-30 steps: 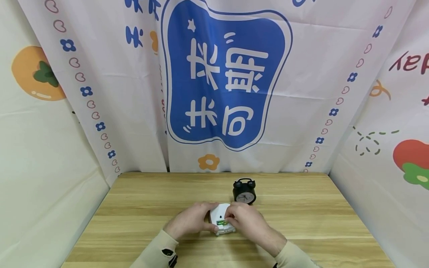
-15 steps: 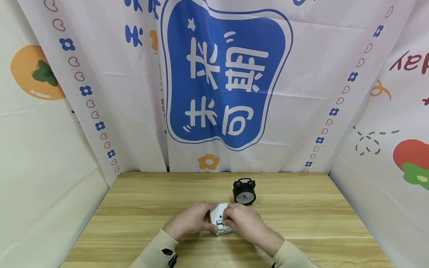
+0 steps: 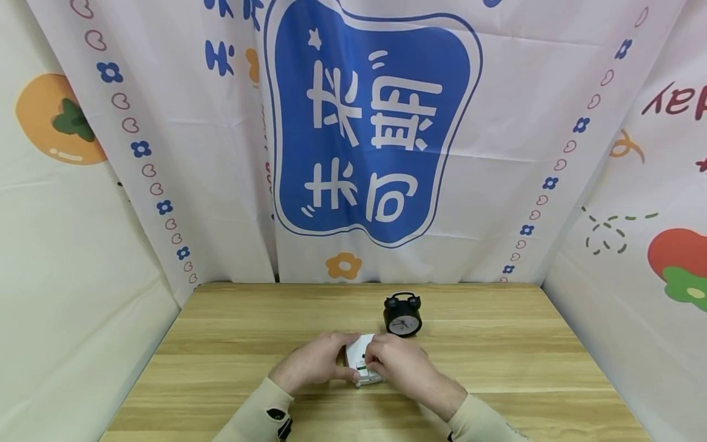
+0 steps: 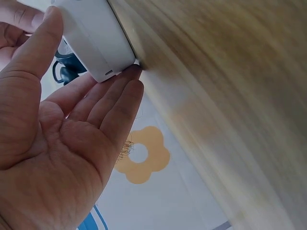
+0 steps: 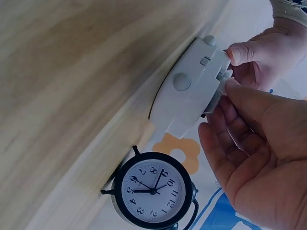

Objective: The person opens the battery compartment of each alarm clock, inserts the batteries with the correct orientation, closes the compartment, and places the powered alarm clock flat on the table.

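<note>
A white plastic device point(image 3: 356, 352) with a rounded casing lies on the table, its battery compartment facing up. A sliver of a green battery point(image 3: 361, 368) shows in that compartment. My left hand point(image 3: 322, 363) holds the casing by its left side; in the left wrist view the thumb lies on top and the fingers point(image 4: 110, 103) lie along the side. My right hand point(image 3: 400, 363) is over the compartment. In the right wrist view its thumb and fingers pinch a small, pale, partly see-through battery cover point(image 5: 217, 98) at the device's upper face. Those fingers hide part of the cover.
A black twin-bell alarm clock point(image 3: 403, 319) stands just behind the right hand, close to the device. The wooden table point(image 3: 248, 319) ends at a printed cloth point(image 3: 221, 184) at the back, and cloth also hangs at both sides.
My right hand has shifted slightly left over the compartment, and less of the green battery shows. The left hand and the white device stay in place.
</note>
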A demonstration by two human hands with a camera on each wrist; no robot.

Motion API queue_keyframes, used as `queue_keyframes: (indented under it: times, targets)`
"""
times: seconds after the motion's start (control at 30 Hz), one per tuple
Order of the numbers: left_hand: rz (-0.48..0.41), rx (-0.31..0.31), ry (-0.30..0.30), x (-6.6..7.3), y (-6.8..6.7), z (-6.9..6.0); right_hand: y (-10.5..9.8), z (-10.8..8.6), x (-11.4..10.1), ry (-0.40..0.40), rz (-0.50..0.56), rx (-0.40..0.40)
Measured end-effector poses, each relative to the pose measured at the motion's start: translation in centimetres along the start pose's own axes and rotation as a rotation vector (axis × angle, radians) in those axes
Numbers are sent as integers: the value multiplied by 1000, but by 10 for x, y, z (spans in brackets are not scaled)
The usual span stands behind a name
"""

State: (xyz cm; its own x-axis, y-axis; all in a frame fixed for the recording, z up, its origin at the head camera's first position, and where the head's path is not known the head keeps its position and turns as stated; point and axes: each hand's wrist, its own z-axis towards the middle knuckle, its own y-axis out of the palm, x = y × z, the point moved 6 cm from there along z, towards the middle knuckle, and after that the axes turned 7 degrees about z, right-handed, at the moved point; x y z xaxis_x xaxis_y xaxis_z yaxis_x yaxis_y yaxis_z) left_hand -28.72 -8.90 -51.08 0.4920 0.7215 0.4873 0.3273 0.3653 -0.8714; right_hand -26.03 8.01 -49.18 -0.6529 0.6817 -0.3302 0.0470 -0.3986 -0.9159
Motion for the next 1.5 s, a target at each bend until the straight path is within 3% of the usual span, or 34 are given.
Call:
queue_keyframes:
  times: [0.27,0.57,0.87,1.27,1.5]
  targets:
    - [13,8,2,-2,0,1,2,0,-2,-20,-53,3]
    - [11,-1,-14,-2,1,0,2,1,2,16,-10,9]
    - [18,-1,-28,-2,1,1,3,-1,-4,-40,-196,23]
    - [10,-6,-29,-2,1,2,6,-5,-6,-23,-204,40]
    - [7,-6,-33,-3,1,2,8,-6,-15,-91,-375,81]
